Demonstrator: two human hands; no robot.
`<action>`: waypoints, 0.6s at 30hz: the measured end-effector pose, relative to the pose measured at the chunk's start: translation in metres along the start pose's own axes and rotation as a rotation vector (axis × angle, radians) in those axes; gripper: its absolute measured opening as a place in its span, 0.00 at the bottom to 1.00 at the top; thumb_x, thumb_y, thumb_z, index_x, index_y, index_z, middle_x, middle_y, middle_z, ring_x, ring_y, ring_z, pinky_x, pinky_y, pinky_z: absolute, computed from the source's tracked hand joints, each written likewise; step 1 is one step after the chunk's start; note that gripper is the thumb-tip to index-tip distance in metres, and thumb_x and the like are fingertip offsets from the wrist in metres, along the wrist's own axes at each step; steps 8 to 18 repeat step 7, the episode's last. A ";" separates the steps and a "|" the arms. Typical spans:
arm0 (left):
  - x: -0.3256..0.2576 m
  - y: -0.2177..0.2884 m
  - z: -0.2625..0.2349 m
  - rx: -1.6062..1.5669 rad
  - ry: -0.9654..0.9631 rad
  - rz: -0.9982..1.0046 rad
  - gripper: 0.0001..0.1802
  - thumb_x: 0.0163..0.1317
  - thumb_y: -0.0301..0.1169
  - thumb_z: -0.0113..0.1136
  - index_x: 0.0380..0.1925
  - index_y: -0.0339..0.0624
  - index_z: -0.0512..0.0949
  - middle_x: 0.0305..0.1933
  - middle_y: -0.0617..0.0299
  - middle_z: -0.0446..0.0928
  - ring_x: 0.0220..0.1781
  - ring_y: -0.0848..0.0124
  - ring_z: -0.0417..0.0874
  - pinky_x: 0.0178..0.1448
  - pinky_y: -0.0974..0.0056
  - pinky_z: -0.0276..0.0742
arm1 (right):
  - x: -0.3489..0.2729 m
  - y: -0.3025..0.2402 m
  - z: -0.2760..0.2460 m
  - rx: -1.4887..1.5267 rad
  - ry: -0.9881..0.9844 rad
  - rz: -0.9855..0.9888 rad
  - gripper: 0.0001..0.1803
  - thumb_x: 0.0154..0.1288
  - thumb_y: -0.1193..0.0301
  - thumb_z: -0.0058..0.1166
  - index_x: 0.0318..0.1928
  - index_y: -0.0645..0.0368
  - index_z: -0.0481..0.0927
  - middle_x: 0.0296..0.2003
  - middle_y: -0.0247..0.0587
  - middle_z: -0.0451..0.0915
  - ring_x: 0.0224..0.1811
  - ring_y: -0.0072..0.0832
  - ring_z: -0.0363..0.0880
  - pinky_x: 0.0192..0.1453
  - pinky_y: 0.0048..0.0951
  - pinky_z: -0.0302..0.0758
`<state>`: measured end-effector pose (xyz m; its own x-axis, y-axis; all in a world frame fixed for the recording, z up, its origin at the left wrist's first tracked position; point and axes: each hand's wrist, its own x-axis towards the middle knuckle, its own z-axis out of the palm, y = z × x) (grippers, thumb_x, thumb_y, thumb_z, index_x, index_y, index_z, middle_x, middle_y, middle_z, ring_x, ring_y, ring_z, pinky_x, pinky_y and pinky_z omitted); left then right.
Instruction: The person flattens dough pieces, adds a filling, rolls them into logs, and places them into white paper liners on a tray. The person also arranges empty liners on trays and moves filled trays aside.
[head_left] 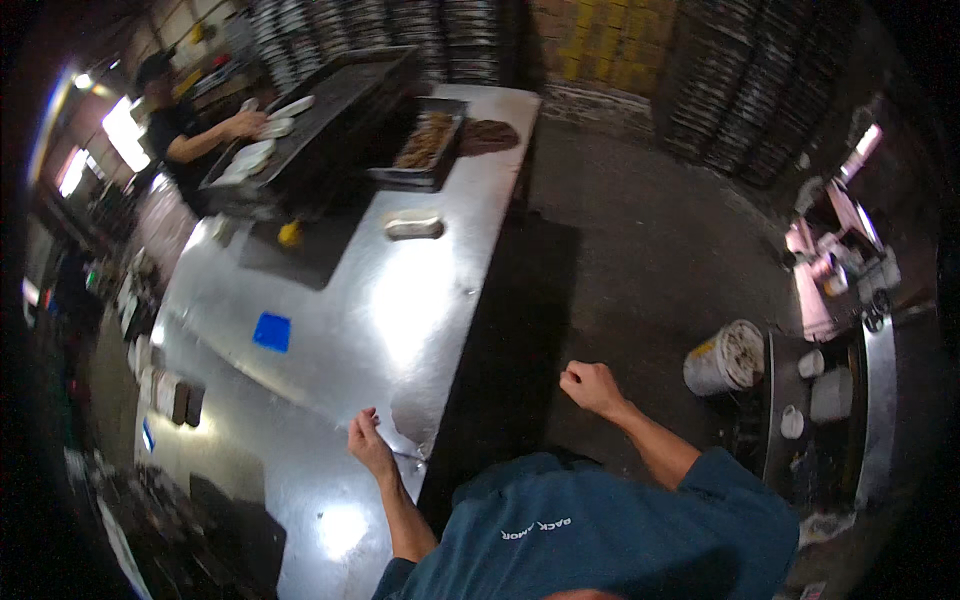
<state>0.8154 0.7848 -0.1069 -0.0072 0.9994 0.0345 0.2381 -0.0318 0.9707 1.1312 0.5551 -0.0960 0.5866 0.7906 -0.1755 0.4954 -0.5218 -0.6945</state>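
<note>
Over the near edge of the shiny metal table point(330, 420), my left hand point(370, 440) is raised with its fingers loosely bent and a little apart, nothing visible in it. My right hand point(593, 388) hangs over the dark floor beside the table, its fingers curled into a loose fist, with no object showing. Closest to my left hand on the tabletop is a flat blue square point(272, 332). Farther up the table lies a small oblong metal piece point(414, 226).
A metal tray of brown pieces point(425, 140) stands near the far end, beside a dark brown heap point(488, 137). Another person point(180, 130) handles pale items at a long dark trough point(320, 115). A white bucket point(725, 358) stands to my right; stacked racks point(745, 80) line the back.
</note>
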 end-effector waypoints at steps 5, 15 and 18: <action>0.002 0.003 0.092 -0.235 -0.259 -0.020 0.12 0.71 0.30 0.48 0.40 0.33 0.78 0.40 0.56 0.80 0.42 0.71 0.79 0.50 0.65 0.75 | 0.047 0.002 -0.011 0.260 0.027 0.138 0.11 0.61 0.65 0.56 0.31 0.61 0.78 0.24 0.47 0.81 0.26 0.38 0.81 0.32 0.35 0.74; 0.019 -0.013 0.089 -0.001 -0.456 0.008 0.13 0.69 0.28 0.51 0.51 0.35 0.74 0.52 0.53 0.77 0.48 0.65 0.80 0.57 0.60 0.76 | 0.092 -0.010 -0.010 0.277 -0.023 -0.061 0.11 0.63 0.64 0.56 0.36 0.59 0.79 0.32 0.45 0.84 0.31 0.37 0.82 0.37 0.32 0.76; 0.019 -0.013 0.089 -0.001 -0.456 0.008 0.13 0.69 0.28 0.51 0.51 0.35 0.74 0.52 0.53 0.77 0.48 0.65 0.80 0.57 0.60 0.76 | 0.092 -0.010 -0.010 0.277 -0.023 -0.061 0.11 0.63 0.64 0.56 0.36 0.59 0.79 0.32 0.45 0.84 0.31 0.37 0.82 0.37 0.32 0.76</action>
